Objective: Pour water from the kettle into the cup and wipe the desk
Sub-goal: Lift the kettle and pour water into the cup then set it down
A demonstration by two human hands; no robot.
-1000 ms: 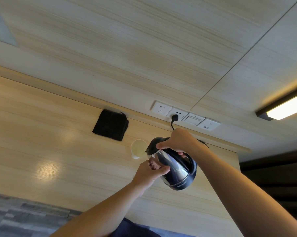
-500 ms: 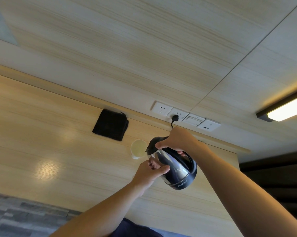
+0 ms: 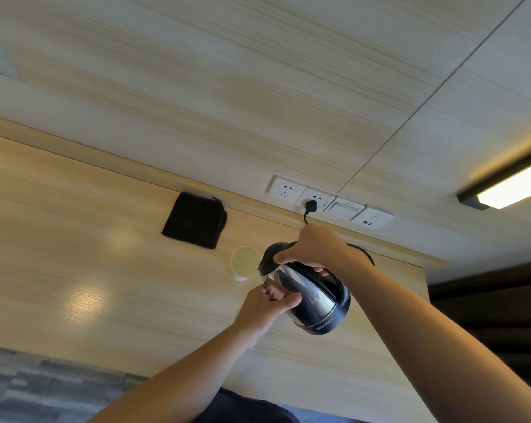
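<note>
- The left half of the table [image 3: 59, 270] is left bare, from the front edge to the back edge; wide room for a pass is offered there.
- The back edge is occupied by a black cloth [image 3: 194, 220], lying flat.
- Just in front of the cloth the cup [image 3: 245, 263] stands; only a narrow gap is left between them.
- The way right of the cup is blocked by the tilted kettle [image 3: 313, 297], held by the right hand [image 3: 314, 247] and the left hand [image 3: 265, 306].
- Behind the kettle a cord [image 3: 306, 217] hangs from the wall sockets [image 3: 314, 199].

wall sockets [image 3: 316, 199], plugged cord [image 3: 310, 206], lamp [image 3: 511, 186]
</note>
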